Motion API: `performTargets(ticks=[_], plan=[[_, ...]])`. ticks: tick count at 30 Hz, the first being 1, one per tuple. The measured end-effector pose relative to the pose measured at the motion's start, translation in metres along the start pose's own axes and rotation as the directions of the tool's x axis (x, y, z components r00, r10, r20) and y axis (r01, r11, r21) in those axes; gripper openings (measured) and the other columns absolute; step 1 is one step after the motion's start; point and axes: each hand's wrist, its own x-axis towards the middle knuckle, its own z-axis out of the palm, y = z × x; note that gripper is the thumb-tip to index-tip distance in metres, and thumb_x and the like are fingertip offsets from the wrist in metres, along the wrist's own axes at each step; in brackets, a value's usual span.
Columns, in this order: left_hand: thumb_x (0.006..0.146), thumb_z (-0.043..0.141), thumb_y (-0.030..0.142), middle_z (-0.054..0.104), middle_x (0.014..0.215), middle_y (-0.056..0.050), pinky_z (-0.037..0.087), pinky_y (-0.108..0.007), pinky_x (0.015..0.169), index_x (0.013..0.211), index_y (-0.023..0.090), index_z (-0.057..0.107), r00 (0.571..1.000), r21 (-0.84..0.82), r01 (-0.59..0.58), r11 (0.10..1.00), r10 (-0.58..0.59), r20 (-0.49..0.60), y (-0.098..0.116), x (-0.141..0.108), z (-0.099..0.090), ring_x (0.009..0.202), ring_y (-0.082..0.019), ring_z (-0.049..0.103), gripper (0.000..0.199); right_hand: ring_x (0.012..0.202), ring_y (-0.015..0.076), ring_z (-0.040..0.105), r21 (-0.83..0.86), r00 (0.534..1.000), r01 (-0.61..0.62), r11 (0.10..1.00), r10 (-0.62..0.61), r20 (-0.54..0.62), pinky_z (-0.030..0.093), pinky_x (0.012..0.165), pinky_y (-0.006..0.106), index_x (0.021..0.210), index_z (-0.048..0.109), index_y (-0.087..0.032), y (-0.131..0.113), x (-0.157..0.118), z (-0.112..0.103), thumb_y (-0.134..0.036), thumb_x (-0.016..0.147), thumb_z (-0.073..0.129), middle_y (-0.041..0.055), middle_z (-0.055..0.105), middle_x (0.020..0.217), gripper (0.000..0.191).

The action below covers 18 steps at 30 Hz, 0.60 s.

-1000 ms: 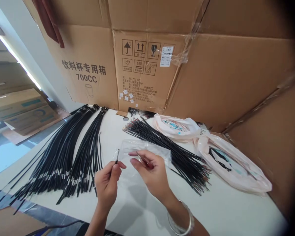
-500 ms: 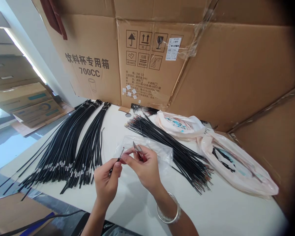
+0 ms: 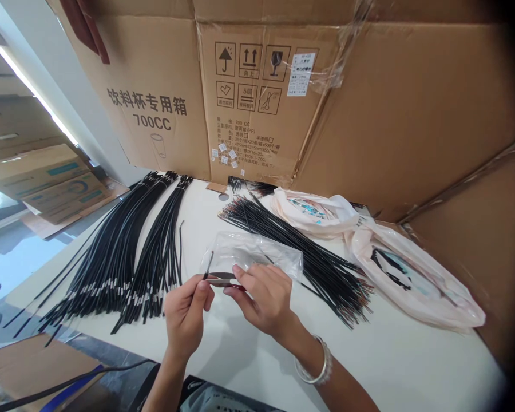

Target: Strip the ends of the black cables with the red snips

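A thin black cable (image 3: 209, 265) is pinched between the thumb and fingers of my left hand (image 3: 185, 317), its end pointing up. My right hand (image 3: 262, 294) grips a pair of small scissors (image 3: 220, 281) with red handles, partly hidden by the fingers. The blades point left and reach the cable just above my left fingertips; whether they cut into it I cannot tell. Behind my hands lies a clear plastic bag (image 3: 278, 257). To its right spreads a bundle of black cables (image 3: 300, 252) with bared coppery ends.
Larger black cable bundles (image 3: 111, 246) with white tags lie on the left of the white table (image 3: 412, 366). Two pale plastic bags (image 3: 438, 286) stand at the right, holding small pieces. A tall cardboard box wall (image 3: 257, 74) closes off the back.
The scissors have swung from pointing up to lying level, their blades now at the cable. My right hand has turned and shifted slightly right; my left hand keeps its hold.
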Motion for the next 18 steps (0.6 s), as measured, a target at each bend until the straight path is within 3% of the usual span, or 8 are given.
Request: performTargets(ticks=[8,13,18], plan=[[0.097,0.048,0.029,0.041,0.046,0.005,0.028,-0.021,0.043,0.055,0.017,0.048,0.973,0.045,-0.206,0.978,0.2,0.116,-0.009,0.005,-0.01,0.041,-0.006,0.036,0.043,0.05,0.0116,0.046,-0.002,1.0,-0.013,1.0,0.013,-0.005,0.029,0.05,0.029,0.095,0.062,-0.014,-0.005,0.002,0.002,-0.033,0.101,0.047,-0.0014,0.058,0.057,0.025],[0.097,0.048,0.032,0.041,0.047,0.005,0.028,-0.022,0.043,0.058,0.016,0.052,0.97,0.007,-0.215,0.977,0.213,0.115,-0.011,0.005,-0.01,0.042,-0.007,0.037,0.042,0.05,0.0113,0.048,0.013,0.999,-0.03,0.999,0.03,0.012,0.029,0.051,0.029,0.094,0.062,-0.015,-0.006,0.001,0.001,-0.031,0.1,0.049,-0.0014,0.059,0.059,0.022],[0.096,0.05,0.036,0.04,0.048,0.004,0.028,-0.023,0.044,0.056,0.017,0.047,0.989,-0.037,-0.127,0.991,0.13,0.074,-0.011,0.002,-0.009,0.044,-0.007,0.037,0.045,0.05,0.0127,0.048,0.01,1.0,0.002,1.0,-0.002,0.012,0.027,0.051,0.03,0.097,0.06,-0.015,-0.008,0.0,-0.001,-0.031,0.098,0.052,-0.0013,0.059,0.059,0.018]])
